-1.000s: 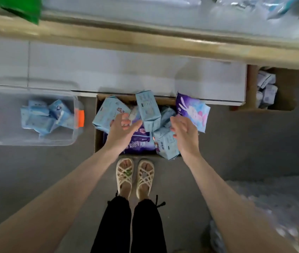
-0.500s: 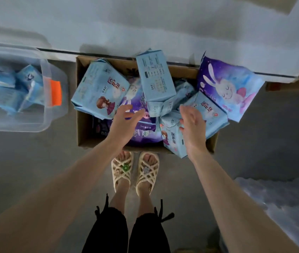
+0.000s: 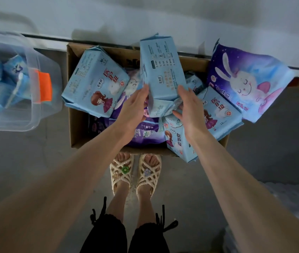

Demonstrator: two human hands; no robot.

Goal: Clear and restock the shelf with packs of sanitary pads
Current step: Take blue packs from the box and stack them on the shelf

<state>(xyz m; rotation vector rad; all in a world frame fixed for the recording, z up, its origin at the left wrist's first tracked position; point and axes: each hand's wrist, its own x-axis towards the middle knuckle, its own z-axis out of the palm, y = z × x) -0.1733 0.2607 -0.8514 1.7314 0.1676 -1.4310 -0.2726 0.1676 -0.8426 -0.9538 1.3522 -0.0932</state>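
The left hand and right hand are being moved in closer beside the middle blue pack, fingers wide and straight. It could be dropped if pressed too loosely.

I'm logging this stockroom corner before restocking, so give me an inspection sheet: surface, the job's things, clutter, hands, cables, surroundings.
Surface: grey floor.
Job's things: cardboard box heaped with packs; a light blue pack stands upright in the middle; a purple rabbit pack overhangs the box's right side.
Clutter: clear bin with an orange latch, left of the box, holding more blue packs.
Hands: left hand and right hand, fingers straight, flank the upright pack's lower end, fingertips at its edges.
Cables: nothing seen.
Surroundings: white panel behind the box; crinkled plastic wrap lower right; the person's sandals at the box's near side.
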